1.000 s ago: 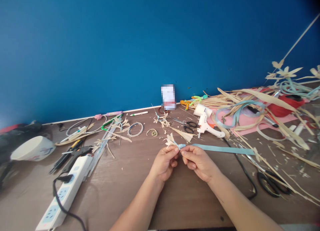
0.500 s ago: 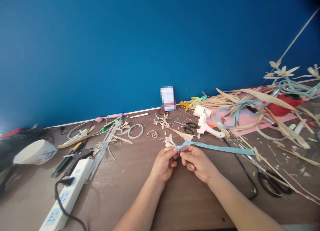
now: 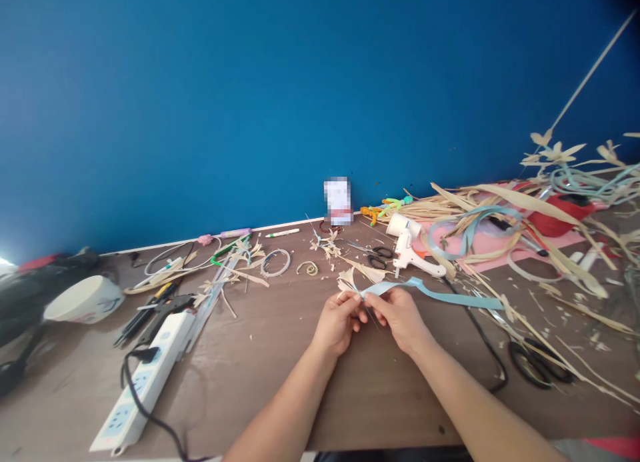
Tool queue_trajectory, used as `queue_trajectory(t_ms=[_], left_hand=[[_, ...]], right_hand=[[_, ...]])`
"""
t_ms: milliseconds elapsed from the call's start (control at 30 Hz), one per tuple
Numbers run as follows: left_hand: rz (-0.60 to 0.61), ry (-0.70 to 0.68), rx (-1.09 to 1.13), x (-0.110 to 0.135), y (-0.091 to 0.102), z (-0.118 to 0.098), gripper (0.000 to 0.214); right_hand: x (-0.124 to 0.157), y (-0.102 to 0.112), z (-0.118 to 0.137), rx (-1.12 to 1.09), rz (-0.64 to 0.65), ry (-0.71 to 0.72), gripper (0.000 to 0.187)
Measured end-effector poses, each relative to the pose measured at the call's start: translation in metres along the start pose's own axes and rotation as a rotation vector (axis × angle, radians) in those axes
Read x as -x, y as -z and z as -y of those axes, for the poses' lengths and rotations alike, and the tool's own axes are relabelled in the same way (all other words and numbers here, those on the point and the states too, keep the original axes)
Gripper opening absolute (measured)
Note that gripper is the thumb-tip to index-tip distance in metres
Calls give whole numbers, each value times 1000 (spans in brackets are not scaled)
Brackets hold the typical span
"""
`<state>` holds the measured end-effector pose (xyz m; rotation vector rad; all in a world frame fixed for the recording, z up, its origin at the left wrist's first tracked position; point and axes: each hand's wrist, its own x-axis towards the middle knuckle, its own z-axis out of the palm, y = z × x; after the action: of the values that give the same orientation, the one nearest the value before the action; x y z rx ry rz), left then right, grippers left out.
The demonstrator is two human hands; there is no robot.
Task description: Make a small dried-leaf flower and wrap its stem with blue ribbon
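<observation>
My left hand [image 3: 341,321] is closed in a pinch at the base of a pale flower [image 3: 347,280] with strip-like petals, apparently dried husk. My right hand [image 3: 397,315] pinches a light blue ribbon [image 3: 457,298] against the flower's base, right beside the left fingertips. The ribbon's free length runs off to the right over the table. A thin wire-like stem shows below the fingers. Just beyond the hands lie a loose piece of husk [image 3: 370,273] and a white glue gun [image 3: 413,257].
Small black-handled scissors [image 3: 380,257] lie behind the hands, larger scissors [image 3: 537,363] at right. A power strip [image 3: 145,389], a white bowl [image 3: 85,300] and a dark glue gun [image 3: 167,315] stand left. Husk strips [image 3: 450,205] pile at the back right against the blue wall [image 3: 280,102].
Both hands stay together at the flower's base. The right fingers have shifted along the ribbon, which now bends upward near the hand. The view has shifted slightly.
</observation>
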<state>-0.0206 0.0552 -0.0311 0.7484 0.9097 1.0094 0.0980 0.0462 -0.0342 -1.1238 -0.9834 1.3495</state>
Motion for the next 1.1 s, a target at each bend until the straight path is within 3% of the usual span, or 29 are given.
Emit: queue_trajectory(t_ms=[200, 367, 733, 1100], left_hand=[[-54, -186, -113, -5, -5, 10, 26], [-91, -234, -159, -10, -6, 13, 26], [-170, -263, -225, -10, -7, 13, 15], [-141, -279, -208, -12, -5, 13, 13]], right_hand=[[-1, 4, -4, 218, -9, 230, 19], [-2, 5, -6, 303, -46, 341, 16], [-1, 3, -8, 428, -49, 430, 14], [-2, 3, -7, 474, -58, 478, 11]])
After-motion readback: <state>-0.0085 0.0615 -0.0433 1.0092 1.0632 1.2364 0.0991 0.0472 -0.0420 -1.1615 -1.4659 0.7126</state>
